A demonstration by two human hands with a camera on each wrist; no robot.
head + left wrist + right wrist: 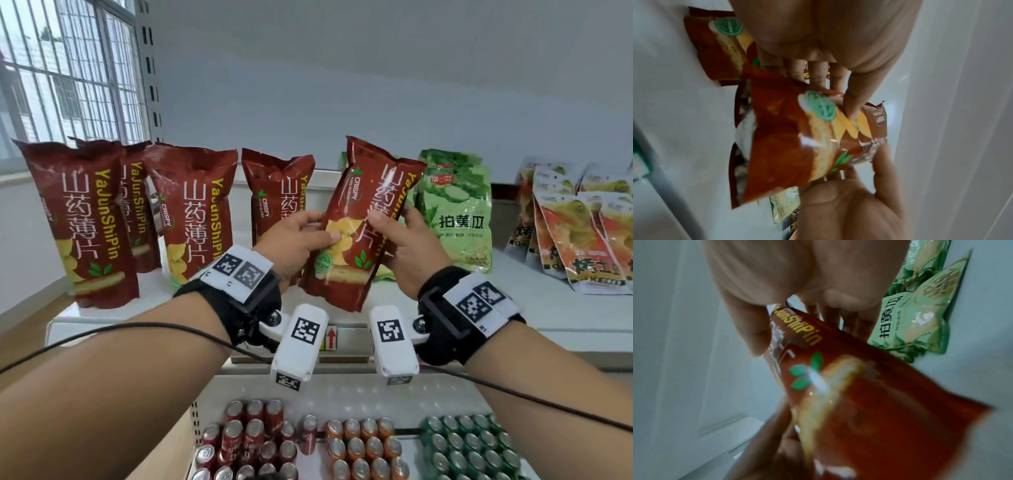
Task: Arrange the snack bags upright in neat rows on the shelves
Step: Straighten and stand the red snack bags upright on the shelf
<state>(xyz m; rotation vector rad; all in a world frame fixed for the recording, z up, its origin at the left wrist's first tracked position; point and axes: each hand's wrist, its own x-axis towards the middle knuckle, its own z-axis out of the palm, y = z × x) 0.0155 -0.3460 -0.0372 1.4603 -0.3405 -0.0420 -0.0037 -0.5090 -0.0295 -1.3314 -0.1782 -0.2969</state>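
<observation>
The dark red foil snack bags (191,212) read "山药薄片", "YaJunShiPin" and "CRISPY" (smaller print beneath was illegible). The pale green cucumber-print bag (459,219) read "拍黄瓜". A white label (331,337) on the shelf edge bore a red arrow.

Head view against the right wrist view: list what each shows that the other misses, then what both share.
Only the head view: four more red bags standing on the shelf, orange bags at right, cans below.
Only the right wrist view: the right hand's fingers behind the bag.
Both: the tilted red bag held by the left hand and right hand, green bags beside it.
</observation>
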